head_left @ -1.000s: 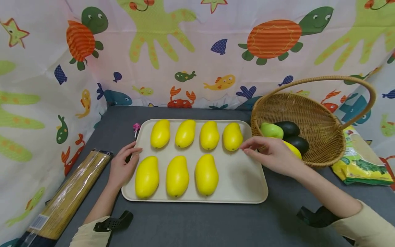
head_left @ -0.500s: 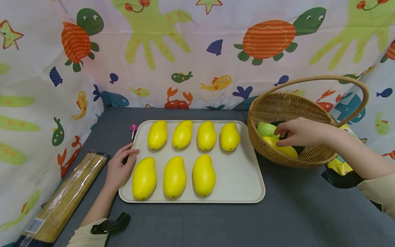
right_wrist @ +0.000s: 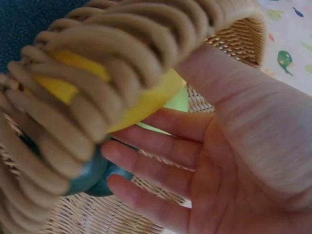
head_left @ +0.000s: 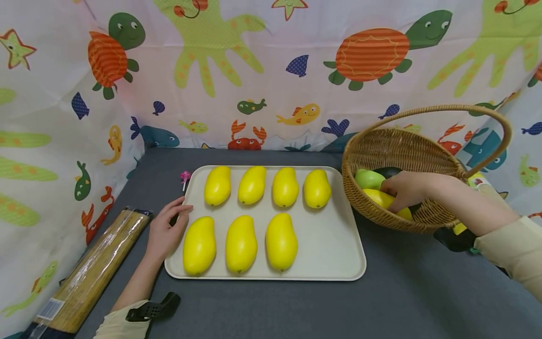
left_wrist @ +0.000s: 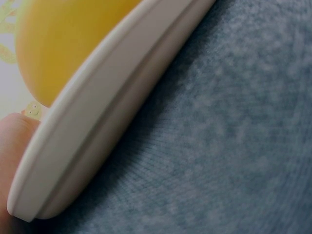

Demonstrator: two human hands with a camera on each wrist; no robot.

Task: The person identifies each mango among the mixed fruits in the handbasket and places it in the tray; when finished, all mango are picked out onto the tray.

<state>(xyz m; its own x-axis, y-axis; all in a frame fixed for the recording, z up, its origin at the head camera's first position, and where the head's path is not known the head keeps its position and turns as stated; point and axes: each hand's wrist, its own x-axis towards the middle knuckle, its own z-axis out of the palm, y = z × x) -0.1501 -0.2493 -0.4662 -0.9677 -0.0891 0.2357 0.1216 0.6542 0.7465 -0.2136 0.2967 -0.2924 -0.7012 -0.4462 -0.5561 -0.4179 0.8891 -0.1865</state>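
In the head view my right hand (head_left: 412, 189) reaches into the wicker basket (head_left: 406, 146), thumb and fingers on either side of a yellow mango (head_left: 377, 197). The right wrist view shows its fingers (right_wrist: 161, 146) against that mango, while the basket's rim hides part of it and the thumb. A green fruit (head_left: 369, 180) and dark, smooth fruits (right_wrist: 100, 175) lie beside it. My left hand (head_left: 166, 231) rests at the left edge of the cream tray (head_left: 326, 254), fingertips touching the rim. Two rows of yellow mangoes (head_left: 281, 242) stand on the tray.
A long plastic-wrapped bundle of thin sticks (head_left: 91, 268) lies at the left. A pink-topped pick (head_left: 185, 177) sits behind the left hand. Partly behind the basket and right arm is a yellow-green bag (head_left: 478, 181). A printed cloth (head_left: 271, 66) hangs behind the grey table (head_left: 271, 308).
From beside the tray's back-right mango, my right hand has moved right into the basket and lowered onto the yellow mango there. My left hand has stayed at the tray's edge.
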